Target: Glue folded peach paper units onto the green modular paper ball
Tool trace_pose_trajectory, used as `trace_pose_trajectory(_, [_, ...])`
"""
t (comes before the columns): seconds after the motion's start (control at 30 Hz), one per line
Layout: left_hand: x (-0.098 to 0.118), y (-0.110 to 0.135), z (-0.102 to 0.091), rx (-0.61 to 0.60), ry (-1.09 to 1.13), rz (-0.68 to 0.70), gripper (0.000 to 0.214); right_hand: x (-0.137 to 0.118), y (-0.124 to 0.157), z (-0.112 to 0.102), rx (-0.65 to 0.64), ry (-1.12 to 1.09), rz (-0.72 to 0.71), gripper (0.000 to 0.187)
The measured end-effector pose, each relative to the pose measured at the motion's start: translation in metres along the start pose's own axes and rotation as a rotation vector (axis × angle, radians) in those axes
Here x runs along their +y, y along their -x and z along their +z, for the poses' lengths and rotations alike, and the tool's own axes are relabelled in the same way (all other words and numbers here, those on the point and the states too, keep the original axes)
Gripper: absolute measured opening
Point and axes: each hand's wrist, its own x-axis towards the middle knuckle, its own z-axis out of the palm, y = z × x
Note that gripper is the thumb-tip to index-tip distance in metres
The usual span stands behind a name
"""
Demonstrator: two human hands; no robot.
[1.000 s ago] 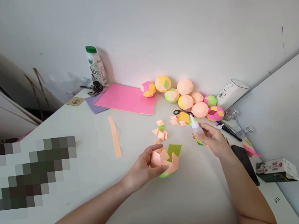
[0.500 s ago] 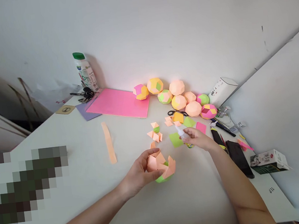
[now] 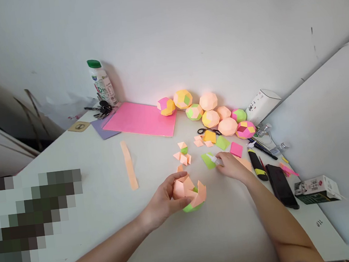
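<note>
My left hand is closed around a partly built paper ball, peach on top and green below, with an open gap between its upper flaps. To the right, my right hand grips a small glue bottle. The bottle is tipped over low at the table, its white nozzle pointing left over a green paper square; the fingers hide most of its body. Just beyond the ball lie several small folded peach paper pieces and a small green piece.
Finished paper balls cluster by the wall, with scissors before them. Pink card and a peach strip lie left. A white bottle stands behind keys. A cutter, phone and carton line the right.
My right hand has lowered the glue bottle from a fairly upright pose to a tipped one near the table. My left hand keeps its hold on the paper ball. The view has shifted slightly.
</note>
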Motion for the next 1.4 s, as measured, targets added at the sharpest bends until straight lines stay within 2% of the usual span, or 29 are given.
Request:
trace_pose_trajectory(0.27, [0.000, 0.000, 0.001, -0.008, 0.014, -0.006, 0.068, -0.001, 0.002, 0.001, -0.005, 0.128, -0.032, 0.036])
trace_pose_trajectory(0.53, [0.000, -0.001, 0.000, -0.015, 0.027, -0.003, 0.066, -0.005, 0.005, -0.003, 0.020, 0.153, -0.055, 0.038])
trace_pose_trajectory(0.77, [0.001, 0.000, 0.001, 0.000, 0.025, -0.001, 0.065, -0.021, 0.014, -0.006, 0.196, 0.121, -0.116, 0.030])
trace_pose_trajectory(0.83, [0.001, 0.000, 0.002, 0.015, 0.027, 0.008, 0.065, -0.030, 0.021, -0.007, 0.291, 0.013, -0.208, 0.029])
trace_pose_trajectory(0.9, [0.002, 0.000, 0.002, 0.030, 0.047, 0.017, 0.066, -0.041, 0.030, -0.007, 0.319, -0.170, -0.314, 0.028])
trace_pose_trajectory(0.97, [0.002, 0.001, 0.002, 0.033, 0.087, 0.024, 0.067, -0.051, 0.039, -0.007, 0.209, -0.372, -0.382, 0.029])
trace_pose_trajectory(1.07, [0.002, 0.001, 0.002, 0.035, 0.155, 0.041, 0.067, -0.063, 0.048, -0.002, -0.061, -0.695, -0.406, 0.032])
trace_pose_trajectory(1.2, [0.002, 0.001, 0.002, 0.068, 0.203, 0.056, 0.067, -0.071, 0.049, 0.008, -0.289, -1.068, -0.276, 0.039])
trace_pose_trajectory(1.3, [0.002, 0.002, 0.004, 0.074, 0.203, 0.036, 0.070, -0.073, 0.049, 0.011, -0.438, -1.177, -0.186, 0.036])
trace_pose_trajectory(1.4, [0.000, 0.002, 0.006, 0.061, 0.166, 0.013, 0.071, -0.073, 0.049, 0.011, -0.503, -1.178, -0.150, 0.034])
